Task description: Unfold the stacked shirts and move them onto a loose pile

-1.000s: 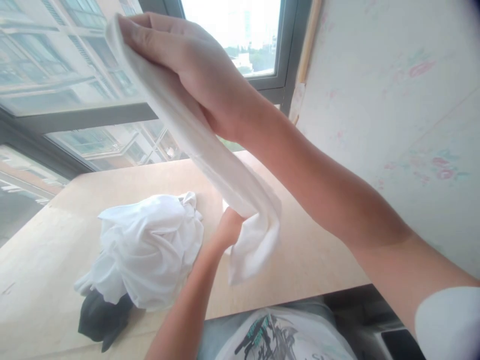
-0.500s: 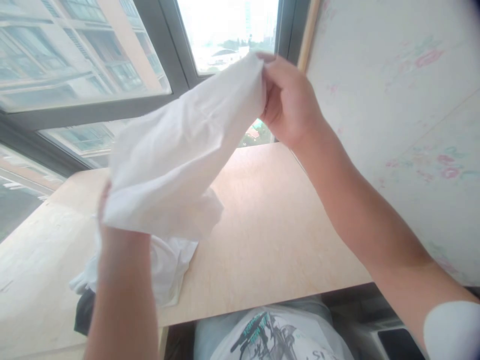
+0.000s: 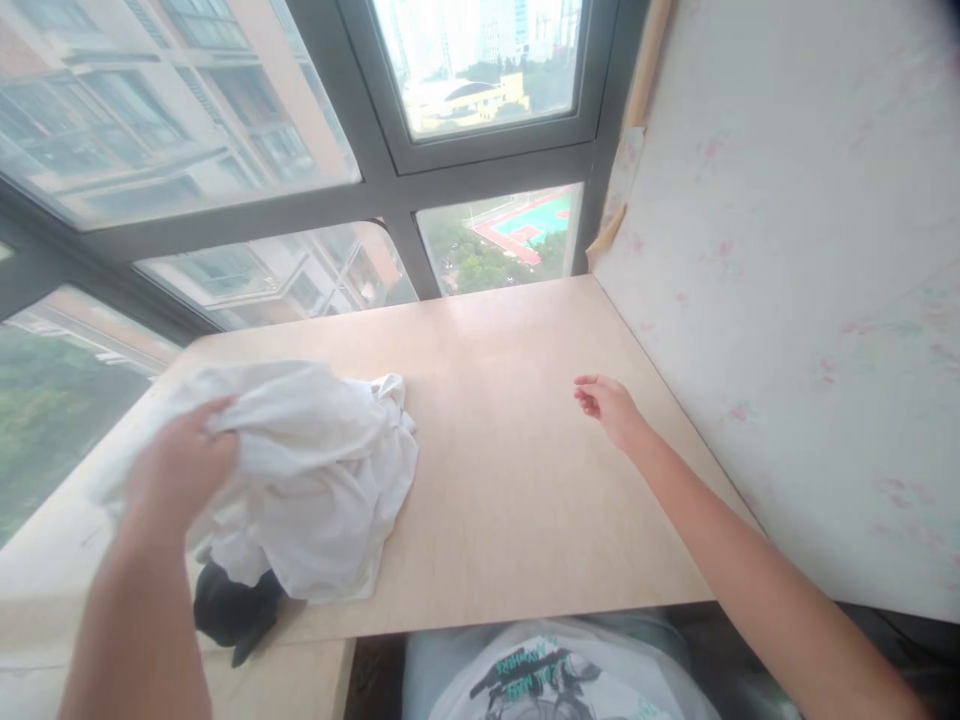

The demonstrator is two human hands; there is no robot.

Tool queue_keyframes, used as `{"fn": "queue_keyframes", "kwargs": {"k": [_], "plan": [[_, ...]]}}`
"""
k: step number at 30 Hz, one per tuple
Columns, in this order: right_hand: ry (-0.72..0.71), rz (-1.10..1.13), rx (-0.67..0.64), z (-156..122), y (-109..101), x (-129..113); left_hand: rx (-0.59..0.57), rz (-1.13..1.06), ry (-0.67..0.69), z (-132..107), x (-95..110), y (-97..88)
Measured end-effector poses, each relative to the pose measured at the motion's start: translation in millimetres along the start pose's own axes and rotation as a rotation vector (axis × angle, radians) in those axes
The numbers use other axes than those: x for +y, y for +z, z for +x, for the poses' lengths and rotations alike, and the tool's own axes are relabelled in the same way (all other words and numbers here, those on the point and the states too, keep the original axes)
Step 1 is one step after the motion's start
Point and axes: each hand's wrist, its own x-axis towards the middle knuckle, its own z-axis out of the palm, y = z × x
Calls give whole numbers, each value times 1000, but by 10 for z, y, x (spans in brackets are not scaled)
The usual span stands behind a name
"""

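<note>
My left hand [image 3: 180, 465] grips a white cloth [image 3: 247, 410] and presses it onto a heap of white fabric [image 3: 322, 500] at the left of the pale wooden table [image 3: 510, 480]. A dark garment [image 3: 229, 610] pokes out from under the heap near the front edge. My right hand [image 3: 611, 405] hovers low over the bare right part of the table, empty, its fingers loosely curled and apart.
A wall with faded flower wallpaper [image 3: 787, 280] runs along the table's right side. A large window with grey frames [image 3: 390, 190] stands behind the table. My lap with a printed white shirt [image 3: 540, 675] is below the front edge.
The white cloth, held up between both hands before, has come down onto the heap with my left hand. My right hand has let go and dropped toward the table.
</note>
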Motion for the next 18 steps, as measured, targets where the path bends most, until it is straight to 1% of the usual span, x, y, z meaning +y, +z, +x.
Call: {"fn": "queue_keyframes", "kwargs": {"k": [1,2,3,4,5,7,9,10,11,12,13,14,16,18], "plan": [[-12,-74,39,6,-83,143,-163,12,39,-55,-50,162],[-28,-155,73,3,-161,274,-295,4,83,-120,-93,314],[-53,-238,99,-8,-231,392,-364,-11,124,-188,-125,439],[-91,-324,111,-26,-291,495,-349,-16,154,-252,-143,525],[-144,-412,111,-51,-338,584,-298,-15,159,-306,-145,568],[-293,-585,90,-108,-387,718,-156,-42,156,-389,-85,542],[-445,-731,65,-159,-378,799,-7,-114,194,-463,70,447],[-491,-784,68,-178,-356,824,54,-157,217,-515,182,409],[-515,-820,81,-192,-325,842,85,-209,236,-585,313,397],[-522,-839,103,-204,-287,855,75,-272,251,-679,460,417],[-518,-846,131,-217,-245,865,22,-350,263,-800,619,473],[-512,-844,160,-234,-198,875,-71,-441,274,-946,785,564],[-505,-809,193,-296,-92,896,-319,-624,322,-1302,1122,820],[-518,-721,159,-409,33,930,-547,-764,360,-1702,1441,1110]]}}
